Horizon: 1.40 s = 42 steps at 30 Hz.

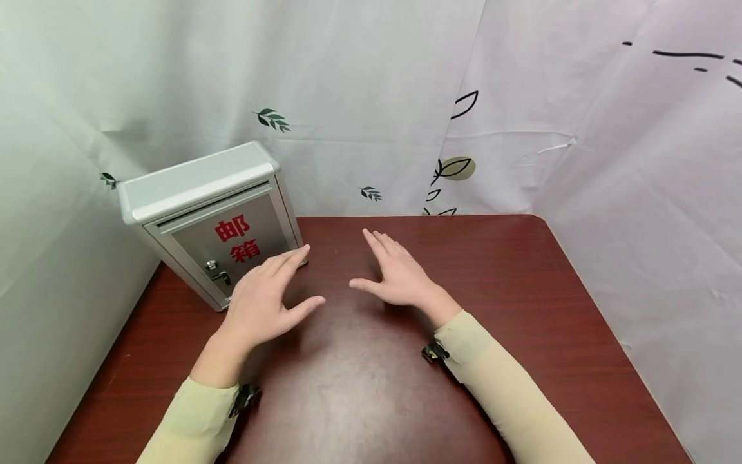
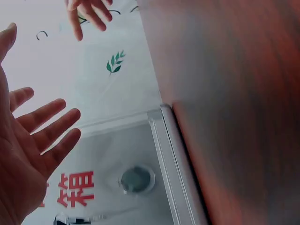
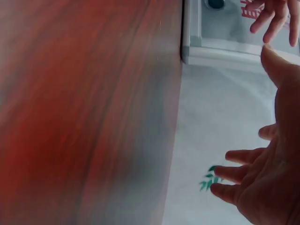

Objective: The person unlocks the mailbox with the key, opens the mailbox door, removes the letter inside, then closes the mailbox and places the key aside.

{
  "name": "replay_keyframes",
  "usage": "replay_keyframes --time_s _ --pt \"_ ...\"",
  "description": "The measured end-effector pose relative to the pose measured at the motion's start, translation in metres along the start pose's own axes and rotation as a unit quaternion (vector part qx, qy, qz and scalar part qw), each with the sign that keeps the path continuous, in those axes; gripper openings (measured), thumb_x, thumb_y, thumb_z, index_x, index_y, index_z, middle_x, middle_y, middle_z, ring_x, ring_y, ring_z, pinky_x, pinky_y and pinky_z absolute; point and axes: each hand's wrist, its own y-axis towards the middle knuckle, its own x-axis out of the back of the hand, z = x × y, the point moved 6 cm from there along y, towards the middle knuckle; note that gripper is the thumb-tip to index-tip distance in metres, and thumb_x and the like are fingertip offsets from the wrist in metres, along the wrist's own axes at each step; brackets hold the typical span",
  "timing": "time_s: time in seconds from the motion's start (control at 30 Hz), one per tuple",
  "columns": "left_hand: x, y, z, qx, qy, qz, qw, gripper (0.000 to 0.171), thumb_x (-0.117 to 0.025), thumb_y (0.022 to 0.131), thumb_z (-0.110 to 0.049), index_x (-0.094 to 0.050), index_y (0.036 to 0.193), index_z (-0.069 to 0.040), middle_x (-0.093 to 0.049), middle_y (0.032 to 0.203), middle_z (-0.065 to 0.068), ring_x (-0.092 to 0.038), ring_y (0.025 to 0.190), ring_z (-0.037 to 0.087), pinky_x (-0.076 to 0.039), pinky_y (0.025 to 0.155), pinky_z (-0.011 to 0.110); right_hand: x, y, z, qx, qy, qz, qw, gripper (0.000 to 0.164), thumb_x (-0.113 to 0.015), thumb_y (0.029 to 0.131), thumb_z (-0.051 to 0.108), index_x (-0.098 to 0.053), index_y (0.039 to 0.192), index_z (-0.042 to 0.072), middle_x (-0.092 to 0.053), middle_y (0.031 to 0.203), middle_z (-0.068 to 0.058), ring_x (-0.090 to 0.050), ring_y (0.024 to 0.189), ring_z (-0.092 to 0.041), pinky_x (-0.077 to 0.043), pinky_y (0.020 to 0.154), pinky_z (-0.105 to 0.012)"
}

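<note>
The left hand (image 1: pixel 261 301) is held released above the table, its fingers extended and the thumb spread away. Near three o'clock from it, the right hand (image 1: pixel 400 274) is held released in the same way, well apart, with the palms turned toward each other. The arms are covered by pale sleeves (image 1: pixel 510 386), and a black clip (image 1: pixel 245 399) is worn at the left cuff.

At eleven o'clock from the left hand, a mailbox (image 1: pixel 199 225) is stood upright on the table, its front partly covered by that hand in the head view. It is marked in bold red with the characters 邮箱 (image 1: pixel 232 228) ("mailbox"). The box is made of smooth, silver-grey, metal-looking panels with rounded top edges. A long slot (image 1: pixel 214 205) is set across the upper front; a round lock (image 1: pixel 211 265) is fitted lower, with a bent lever (image 1: pixel 221 278) at five o'clock from it. In the left wrist view, a dark disc (image 2: pixel 136 180) with a pale rim is seen on the front.

The table (image 1: pixel 493 270) is finished in glossy, wood-grained red-brown. Beyond, creased white cloth (image 1: pixel 359 77) is hung, printed with green sprigs (image 1: pixel 272 120) and, at one o'clock from the right hand, black-outlined leaves (image 1: pixel 458 167).
</note>
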Motion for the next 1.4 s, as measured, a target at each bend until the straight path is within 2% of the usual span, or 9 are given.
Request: replay_keyframes --time_s 0.13,0.23,0.4,0.7,0.93,1.03,1.13,1.27,1.4 --pt "0.014 -0.008 0.004 -0.016 0.016 -0.050 0.9985 0.089 -0.058 0.101 -0.080 -0.059 0.163 -0.015 -0.075 0.132 0.012 -0.073 0.109 0.033 -0.062 0.069 0.053 -0.004 0.013 0.010 0.009 0.032 0.008 0.999 0.110 -0.072 0.102 0.067 -0.015 0.181 0.015 -0.025 0.183 -0.013 -0.024 0.169 -0.033 -0.023 0.136 -0.051" --pt "0.024 -0.015 0.008 -0.020 0.019 -0.083 0.9962 0.086 -0.052 0.104 -0.081 -0.065 0.157 -0.015 -0.077 0.123 0.012 -0.075 0.099 0.033 -0.059 0.060 0.053 -0.006 0.024 0.017 0.016 0.050 0.010 0.999 0.109 -0.072 0.102 0.066 -0.014 0.181 0.018 -0.027 0.183 -0.010 -0.026 0.168 -0.030 -0.026 0.135 -0.049" --pt "0.036 -0.025 0.017 -0.017 0.016 -0.101 0.9946 0.081 -0.054 0.105 -0.077 -0.068 0.154 -0.013 -0.079 0.120 0.010 -0.076 0.101 0.031 -0.060 0.064 0.054 -0.012 0.040 0.025 0.021 0.074 0.022 0.997 0.108 -0.070 0.103 0.067 -0.012 0.181 0.022 -0.027 0.183 -0.005 -0.028 0.167 -0.023 -0.029 0.134 -0.046" --pt "0.052 -0.045 0.032 -0.006 -0.001 -0.149 0.9889 0.077 -0.061 0.104 -0.072 -0.073 0.146 -0.009 -0.081 0.114 0.005 -0.076 0.099 0.025 -0.053 0.068 0.042 -0.018 0.061 0.039 0.036 0.113 0.047 0.992 0.106 -0.066 0.104 0.072 -0.007 0.181 0.030 -0.021 0.184 0.003 -0.025 0.167 -0.015 -0.033 0.132 -0.044" --pt "0.060 -0.061 0.050 -0.004 0.004 -0.164 0.9864 0.066 -0.059 0.106 -0.069 -0.081 0.119 -0.008 -0.078 0.091 -0.002 -0.063 0.064 0.011 -0.047 0.053 0.029 -0.018 0.076 0.055 0.057 0.142 0.059 0.987 0.104 -0.066 0.105 0.069 -0.005 0.181 0.032 -0.016 0.185 0.008 -0.022 0.167 -0.010 -0.029 0.133 -0.039" --pt "0.063 -0.067 0.059 -0.001 0.007 -0.167 0.9860 0.063 -0.058 0.107 -0.068 -0.083 0.107 -0.010 -0.077 0.084 -0.004 -0.063 0.058 0.010 -0.045 0.051 0.027 -0.019 0.083 0.061 0.056 0.147 0.065 0.985 0.103 -0.065 0.106 0.068 -0.005 0.181 0.031 -0.014 0.185 0.012 -0.020 0.167 -0.007 -0.027 0.133 -0.036" --pt "0.068 -0.074 0.070 0.017 0.017 -0.162 0.9866 0.056 -0.060 0.106 -0.065 -0.084 0.099 -0.015 -0.077 0.080 -0.005 -0.056 0.055 0.004 -0.039 0.049 0.024 -0.019 0.090 0.066 0.053 0.157 0.067 0.984 0.103 -0.066 0.106 0.067 -0.006 0.181 0.030 -0.014 0.185 0.014 -0.021 0.166 -0.005 -0.026 0.133 -0.033" --pt "0.075 -0.083 0.085 0.060 0.031 -0.137 0.9882 0.033 -0.072 0.099 -0.051 -0.083 0.090 -0.021 -0.071 0.070 -0.009 -0.044 0.052 -0.004 -0.031 0.047 0.022 -0.017 0.098 0.074 0.050 0.172 0.068 0.981 0.105 -0.066 0.105 0.068 -0.005 0.181 0.029 -0.019 0.184 0.012 -0.025 0.165 -0.004 -0.027 0.133 -0.032" --pt "0.077 -0.092 0.104 0.151 0.047 -0.093 0.9831 0.019 -0.079 0.096 -0.042 -0.076 0.090 -0.024 -0.057 0.059 -0.013 -0.042 0.052 -0.001 -0.031 0.045 0.031 -0.015 0.103 0.081 0.051 0.182 0.073 0.979 0.106 -0.066 0.105 0.068 -0.002 0.181 0.031 -0.023 0.183 0.010 -0.029 0.163 -0.004 -0.030 0.131 -0.032"
